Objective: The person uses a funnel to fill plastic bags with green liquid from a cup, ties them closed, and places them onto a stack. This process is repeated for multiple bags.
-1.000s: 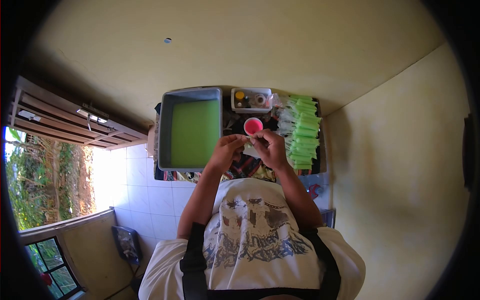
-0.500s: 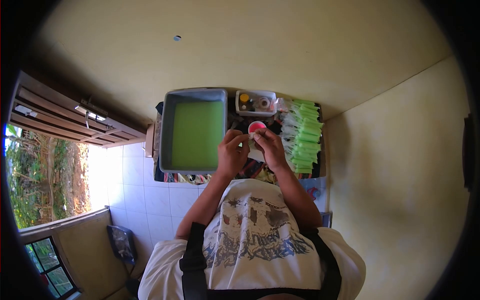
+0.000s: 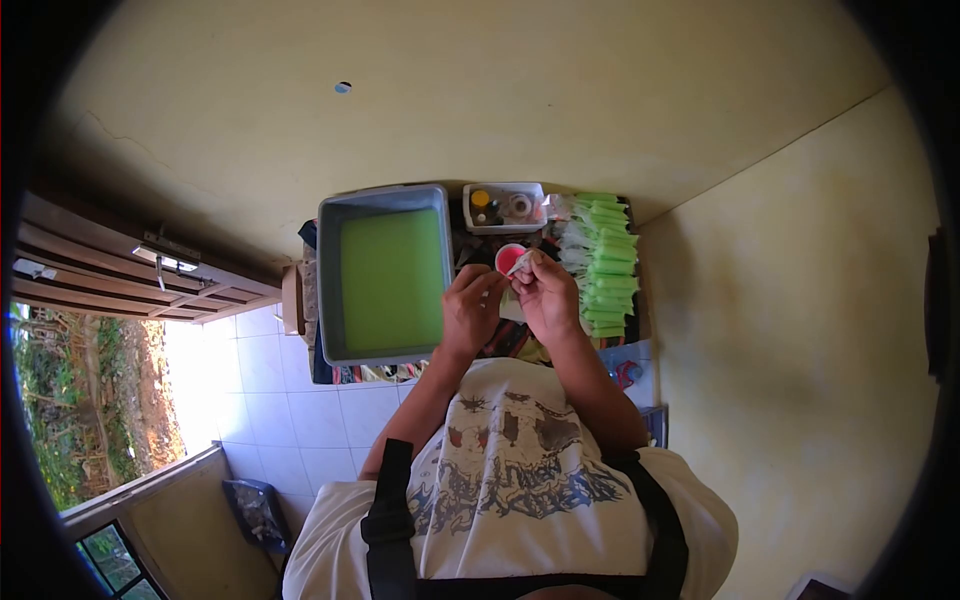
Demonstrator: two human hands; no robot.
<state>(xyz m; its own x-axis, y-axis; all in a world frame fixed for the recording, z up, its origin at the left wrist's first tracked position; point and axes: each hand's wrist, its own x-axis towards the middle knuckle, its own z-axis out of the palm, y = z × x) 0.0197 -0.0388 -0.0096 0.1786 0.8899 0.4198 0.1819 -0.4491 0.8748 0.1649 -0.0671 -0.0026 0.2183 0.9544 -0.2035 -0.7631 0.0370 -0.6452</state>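
We can read no text, label or number here — the print on the white shirt is only a picture — nothing legible

Single head view, fisheye, looking steeply down, table near.

Small home room used for making food by hand

Plain yellow painted walls and white floor tiles, with an open wooden door at the left giving onto a sunny garden. In the middle, a low table under a patterned cloth, carrying a grey tub of green liquid, a small white box of odds and ends at the far side, and many filled green plastic packets stacked at the right.
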